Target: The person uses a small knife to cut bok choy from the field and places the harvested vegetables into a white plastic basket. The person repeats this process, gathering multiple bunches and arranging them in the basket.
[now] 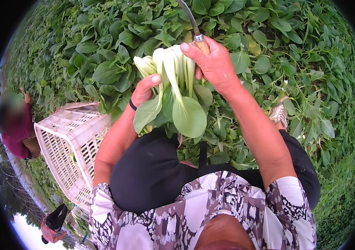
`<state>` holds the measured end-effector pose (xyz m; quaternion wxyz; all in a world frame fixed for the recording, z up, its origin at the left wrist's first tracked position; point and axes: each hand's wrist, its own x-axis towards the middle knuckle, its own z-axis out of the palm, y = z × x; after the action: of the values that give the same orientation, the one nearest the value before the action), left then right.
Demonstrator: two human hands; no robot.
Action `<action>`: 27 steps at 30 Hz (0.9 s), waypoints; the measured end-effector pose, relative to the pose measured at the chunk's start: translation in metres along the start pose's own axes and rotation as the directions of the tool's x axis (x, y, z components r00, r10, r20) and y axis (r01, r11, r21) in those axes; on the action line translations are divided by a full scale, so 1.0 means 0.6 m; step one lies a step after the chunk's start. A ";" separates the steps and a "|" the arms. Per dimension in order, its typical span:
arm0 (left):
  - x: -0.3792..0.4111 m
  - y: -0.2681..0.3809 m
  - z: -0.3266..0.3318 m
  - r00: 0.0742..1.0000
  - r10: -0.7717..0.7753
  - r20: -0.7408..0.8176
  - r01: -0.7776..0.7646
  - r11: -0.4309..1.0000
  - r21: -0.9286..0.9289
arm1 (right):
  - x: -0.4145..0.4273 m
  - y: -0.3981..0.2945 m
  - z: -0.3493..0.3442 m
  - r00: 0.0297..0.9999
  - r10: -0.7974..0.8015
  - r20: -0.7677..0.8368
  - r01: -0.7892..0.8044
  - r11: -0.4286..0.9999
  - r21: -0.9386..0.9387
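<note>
My left hand (144, 90) grips a bunch of bok choy (172, 72), its thumb laid over the pale stalks. The stalk bases point up and away from me, and the broad green leaves hang towards my lap. In my right hand (213, 64) is a sickle (198, 38) with a wooden handle, a metal collar and a curved blade that runs out of the top of the view. That hand is also against the right side of the bunch; whether its hidden fingers hold any stalks, I cannot tell.
A white slatted plastic crate (74, 137) lies tilted at my left. Leafy plants (112, 68) spread densely ahead and around my shoe (280, 114). One person (16, 134) is beyond the crate, another person (52, 225) farther back near a second crate (80, 214).
</note>
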<state>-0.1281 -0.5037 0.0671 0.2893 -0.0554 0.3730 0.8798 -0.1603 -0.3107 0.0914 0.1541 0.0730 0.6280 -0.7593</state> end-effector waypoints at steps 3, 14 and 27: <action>0.007 -0.008 -0.019 1.000 -0.005 0.002 0.005 1.000 -0.017 | 0.010 0.031 0.015 0.999 0.034 -0.027 -0.034 0.999 -0.001; -0.020 -0.021 -0.116 0.977 -0.136 -0.163 0.140 0.990 0.011 | 0.009 0.119 0.049 0.997 -0.077 0.013 0.078 0.985 -0.151; -0.020 -0.030 -0.108 0.940 -0.171 -0.296 0.176 0.984 -0.007 | 0.030 0.173 0.060 0.978 0.152 0.140 -0.171 0.976 0.136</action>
<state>-0.1160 -0.5438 0.0135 0.3072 -0.2163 0.4143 0.8290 -0.1406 -0.3651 -0.0035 0.2497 0.0861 0.5511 -0.7916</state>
